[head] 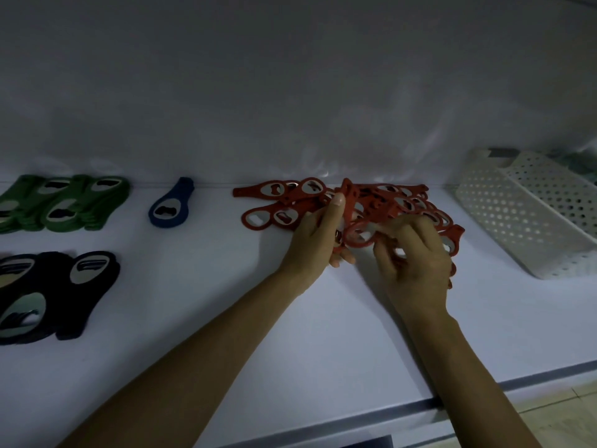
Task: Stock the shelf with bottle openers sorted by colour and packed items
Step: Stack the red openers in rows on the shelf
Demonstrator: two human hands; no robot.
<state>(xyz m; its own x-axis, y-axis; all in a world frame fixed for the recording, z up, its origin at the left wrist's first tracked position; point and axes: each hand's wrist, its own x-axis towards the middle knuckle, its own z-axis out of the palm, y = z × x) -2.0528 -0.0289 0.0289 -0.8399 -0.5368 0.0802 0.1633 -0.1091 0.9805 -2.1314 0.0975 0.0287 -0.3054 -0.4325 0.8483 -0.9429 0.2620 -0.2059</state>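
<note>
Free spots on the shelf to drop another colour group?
Bare: between the blue opener and red pile; front strip along the shelf edge, right of the black openers. Crowded: both hands in the red pile, up to the white basket.

Dim white shelf, tiled floor

left hand: fingers curled, gripping | right hand: fingers bent, pinching | forearms bare

At the far right we see a white perforated basket resting tilted on the surface, its holes in neat rows — something greenish shows behind its rim (too blurred to identify). Pale tiled floor shows lower right.
</note>
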